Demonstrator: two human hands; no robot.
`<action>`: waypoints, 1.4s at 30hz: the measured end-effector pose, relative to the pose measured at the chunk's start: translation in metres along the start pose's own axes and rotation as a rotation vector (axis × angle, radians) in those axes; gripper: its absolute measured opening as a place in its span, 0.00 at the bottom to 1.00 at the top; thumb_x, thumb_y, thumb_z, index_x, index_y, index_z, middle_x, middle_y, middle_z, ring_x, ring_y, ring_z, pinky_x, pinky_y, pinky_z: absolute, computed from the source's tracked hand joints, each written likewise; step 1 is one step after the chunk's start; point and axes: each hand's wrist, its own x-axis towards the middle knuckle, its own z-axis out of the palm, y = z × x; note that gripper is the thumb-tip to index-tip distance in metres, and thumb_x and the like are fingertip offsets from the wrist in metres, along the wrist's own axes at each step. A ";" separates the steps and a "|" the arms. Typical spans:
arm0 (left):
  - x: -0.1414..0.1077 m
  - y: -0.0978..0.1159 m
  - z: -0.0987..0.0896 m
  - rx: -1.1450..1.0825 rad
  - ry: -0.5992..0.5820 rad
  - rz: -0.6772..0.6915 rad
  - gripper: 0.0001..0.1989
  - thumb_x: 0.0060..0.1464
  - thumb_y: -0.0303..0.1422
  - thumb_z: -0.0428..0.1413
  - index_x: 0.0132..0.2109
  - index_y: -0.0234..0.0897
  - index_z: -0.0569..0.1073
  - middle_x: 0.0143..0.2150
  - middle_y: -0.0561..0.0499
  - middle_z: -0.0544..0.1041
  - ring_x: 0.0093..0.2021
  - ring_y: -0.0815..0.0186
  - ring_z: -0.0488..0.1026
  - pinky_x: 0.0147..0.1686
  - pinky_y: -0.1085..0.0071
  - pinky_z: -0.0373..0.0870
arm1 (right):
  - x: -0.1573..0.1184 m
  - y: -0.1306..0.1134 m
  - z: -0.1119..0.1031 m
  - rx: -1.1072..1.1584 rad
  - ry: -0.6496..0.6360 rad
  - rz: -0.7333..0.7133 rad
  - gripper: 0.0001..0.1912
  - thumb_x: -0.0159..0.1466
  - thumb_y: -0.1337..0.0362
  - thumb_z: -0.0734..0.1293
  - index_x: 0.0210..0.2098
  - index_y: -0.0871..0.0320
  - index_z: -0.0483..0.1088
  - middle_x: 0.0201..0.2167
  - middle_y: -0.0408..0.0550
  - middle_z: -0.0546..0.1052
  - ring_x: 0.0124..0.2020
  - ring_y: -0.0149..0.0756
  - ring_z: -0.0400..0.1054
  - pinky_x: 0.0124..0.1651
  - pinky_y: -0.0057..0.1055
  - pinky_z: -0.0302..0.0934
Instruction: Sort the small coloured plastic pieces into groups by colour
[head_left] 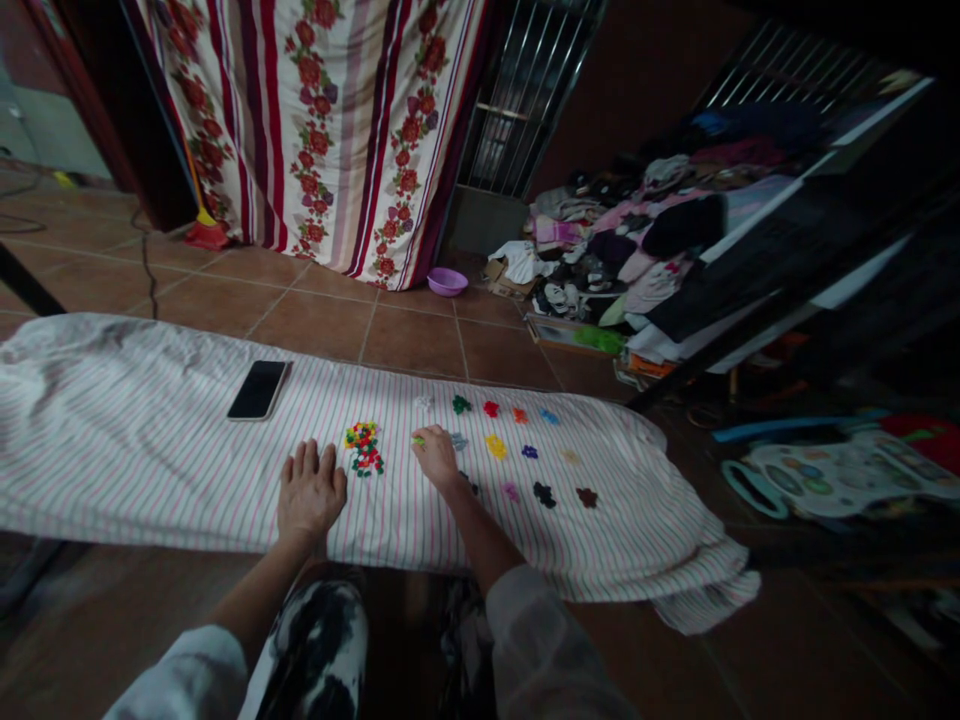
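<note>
My left hand (311, 490) lies flat on the striped cloth (187, 470), fingers stretched out and holding nothing. Just right of it is a heap of small mixed-colour pieces (364, 450), red, green, yellow and white; they look like beads. My right hand (436, 458) is closed, its fingertips bent down at a few light green pieces (418, 440). Whether it grips one is too small to tell. Around it lie little single-colour piles, among them grey (459, 441), yellow (496, 446), dark green (460, 404) and red (491, 409). My right wrist partly covers a dark pile (470, 483).
A phone (259, 390) lies on the cloth at the left. More piles, such as black (544, 494), brown (587, 497) and blue (550, 416), spread to the right. Beyond the table are a purple basin (448, 282), a floral curtain (315, 130) and heaped clothes (607, 230).
</note>
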 end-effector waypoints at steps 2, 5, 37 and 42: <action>0.000 0.000 0.000 -0.016 0.005 -0.006 0.24 0.57 0.37 0.45 0.58 0.34 0.67 0.61 0.35 0.65 0.64 0.50 0.58 0.60 0.53 0.54 | 0.000 0.001 0.000 0.006 -0.004 -0.005 0.10 0.60 0.69 0.65 0.40 0.55 0.75 0.39 0.49 0.74 0.43 0.36 0.65 0.50 0.30 0.55; 0.000 0.000 0.001 -0.064 -0.001 -0.017 0.24 0.57 0.37 0.44 0.58 0.33 0.67 0.61 0.35 0.65 0.64 0.50 0.58 0.60 0.53 0.53 | 0.000 0.000 -0.001 0.017 -0.004 -0.013 0.11 0.60 0.67 0.65 0.42 0.55 0.75 0.40 0.49 0.74 0.43 0.36 0.66 0.50 0.30 0.55; 0.000 0.000 0.002 -0.086 -0.009 -0.025 0.25 0.57 0.37 0.44 0.59 0.33 0.67 0.62 0.36 0.65 0.65 0.50 0.56 0.61 0.52 0.52 | 0.029 -0.066 0.015 0.010 -0.043 -0.121 0.13 0.64 0.68 0.60 0.42 0.53 0.74 0.41 0.46 0.76 0.46 0.35 0.63 0.50 0.29 0.53; 0.000 0.000 0.000 -0.087 -0.002 -0.016 0.25 0.57 0.37 0.44 0.58 0.32 0.67 0.61 0.34 0.65 0.64 0.49 0.57 0.61 0.52 0.52 | 0.029 -0.071 0.021 -0.006 -0.014 -0.073 0.11 0.63 0.68 0.61 0.41 0.54 0.73 0.41 0.47 0.75 0.45 0.36 0.63 0.49 0.30 0.54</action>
